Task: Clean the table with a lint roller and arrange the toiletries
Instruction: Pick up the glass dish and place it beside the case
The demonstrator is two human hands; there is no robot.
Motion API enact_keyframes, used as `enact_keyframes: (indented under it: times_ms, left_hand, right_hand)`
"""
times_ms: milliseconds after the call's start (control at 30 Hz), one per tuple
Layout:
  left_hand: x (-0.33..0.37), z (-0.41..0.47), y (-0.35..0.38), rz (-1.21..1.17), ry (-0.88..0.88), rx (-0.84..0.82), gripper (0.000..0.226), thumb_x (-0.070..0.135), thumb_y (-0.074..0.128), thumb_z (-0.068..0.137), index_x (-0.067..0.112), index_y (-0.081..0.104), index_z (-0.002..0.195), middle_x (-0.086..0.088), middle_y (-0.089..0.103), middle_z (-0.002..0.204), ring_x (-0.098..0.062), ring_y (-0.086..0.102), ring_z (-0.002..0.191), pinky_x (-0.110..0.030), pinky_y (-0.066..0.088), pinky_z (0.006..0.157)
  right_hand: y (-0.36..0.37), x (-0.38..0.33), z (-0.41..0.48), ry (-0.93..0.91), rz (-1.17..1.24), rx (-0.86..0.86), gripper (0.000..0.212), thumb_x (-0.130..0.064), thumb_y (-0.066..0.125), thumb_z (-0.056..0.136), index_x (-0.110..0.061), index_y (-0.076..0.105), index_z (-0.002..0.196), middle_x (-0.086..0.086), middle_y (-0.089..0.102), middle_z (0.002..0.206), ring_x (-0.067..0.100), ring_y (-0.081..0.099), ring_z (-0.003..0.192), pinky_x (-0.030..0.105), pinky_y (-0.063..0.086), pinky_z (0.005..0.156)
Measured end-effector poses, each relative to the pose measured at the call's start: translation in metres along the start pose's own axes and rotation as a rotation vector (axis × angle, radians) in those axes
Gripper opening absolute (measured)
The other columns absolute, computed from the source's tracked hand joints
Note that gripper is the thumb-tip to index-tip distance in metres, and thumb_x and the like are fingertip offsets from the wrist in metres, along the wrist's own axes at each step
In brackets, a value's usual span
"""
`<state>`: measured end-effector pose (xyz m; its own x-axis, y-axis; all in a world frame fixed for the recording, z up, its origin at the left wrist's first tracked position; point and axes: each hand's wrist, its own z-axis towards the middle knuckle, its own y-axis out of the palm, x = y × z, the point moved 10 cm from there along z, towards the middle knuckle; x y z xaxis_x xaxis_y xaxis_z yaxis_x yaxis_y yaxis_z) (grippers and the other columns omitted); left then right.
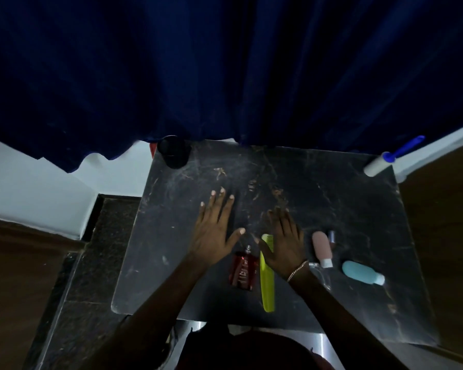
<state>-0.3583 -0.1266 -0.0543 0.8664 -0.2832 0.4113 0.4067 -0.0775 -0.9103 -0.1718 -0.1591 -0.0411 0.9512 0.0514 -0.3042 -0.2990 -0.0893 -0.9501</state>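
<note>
My left hand [215, 225] and my right hand [284, 237] lie flat with straight fingers over the middle of the dark marble table [345, 209], holding nothing. A yellow-green comb [267, 284] lies under the edge of my right hand. A red bottle [243, 271] lies between my wrists. To the right lie a pink bottle [322, 248], a light blue bottle [361, 272] and a small clear bottle [321, 273]. The lint roller [385, 160], white with a blue handle, rests at the table's far right corner. Dust and brown debris [221, 172] mark the table top.
A black cup [173, 152] stands at the far left corner. A dark blue curtain [225, 70] hangs behind the table. A small dark item [331, 236] lies beside the pink bottle. Dark floor tiles [91, 289] run along the left.
</note>
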Motion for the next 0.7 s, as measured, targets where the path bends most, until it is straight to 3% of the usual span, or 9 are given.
enact_keyframes:
  times_ms: [233, 333, 433, 567, 700]
  left_hand:
    - [0.115, -0.017, 0.057, -0.006, 0.085, -0.112, 0.083, 0.068, 0.034, 0.102, 0.023, 0.006, 0.166, -0.002, -0.005, 0.175, -0.021, -0.013, 0.161, -0.052, 0.013, 0.130]
    - [0.150, -0.026, 0.074, 0.111, 0.079, -0.112, 0.082, 0.070, 0.032, 0.101, 0.023, 0.012, 0.166, -0.003, 0.007, 0.175, -0.021, -0.010, 0.159, -0.049, 0.020, 0.123]
    - [0.176, -0.037, 0.105, 0.047, 0.090, -0.216, 0.082, 0.067, 0.031, 0.102, 0.024, 0.004, 0.166, -0.002, 0.000, 0.175, -0.022, -0.001, 0.161, -0.049, 0.007, 0.125]
    - [0.191, -0.051, 0.138, -0.038, 0.026, -0.337, 0.080, 0.055, 0.044, 0.101, 0.019, 0.012, 0.164, -0.008, 0.025, 0.168, -0.026, 0.031, 0.154, -0.040, 0.035, 0.124]
    - [0.193, -0.057, 0.152, -0.190, -0.134, -0.389, 0.072, 0.043, 0.055, 0.101, 0.013, 0.028, 0.160, -0.011, 0.033, 0.164, -0.029, 0.042, 0.146, -0.035, 0.039, 0.118]
  right_hand:
    - [-0.022, 0.089, -0.065, 0.117, 0.053, 0.061, 0.077, -0.053, 0.054, 0.086, -0.010, 0.037, 0.148, 0.011, 0.039, 0.153, 0.030, 0.032, 0.145, 0.048, 0.038, 0.112]
    - [-0.020, 0.119, -0.086, 0.132, 0.086, 0.032, 0.075, -0.046, 0.055, 0.087, -0.009, 0.035, 0.149, 0.012, 0.035, 0.155, 0.032, 0.033, 0.144, 0.047, 0.039, 0.112]
    - [-0.020, 0.150, -0.101, 0.198, 0.204, 0.047, 0.072, -0.034, 0.065, 0.085, -0.010, 0.036, 0.148, 0.011, 0.035, 0.155, 0.031, 0.043, 0.135, 0.047, 0.042, 0.110]
    - [-0.012, 0.182, -0.116, 0.362, 0.335, 0.015, 0.061, -0.029, 0.067, 0.086, -0.012, 0.044, 0.140, 0.012, 0.053, 0.129, 0.029, 0.055, 0.116, 0.039, 0.048, 0.100]
    - [0.012, 0.201, -0.129, 0.533, 0.377, -0.167, 0.038, -0.028, 0.062, 0.089, -0.009, 0.058, 0.123, 0.013, 0.064, 0.116, 0.031, 0.061, 0.108, 0.034, 0.049, 0.091]
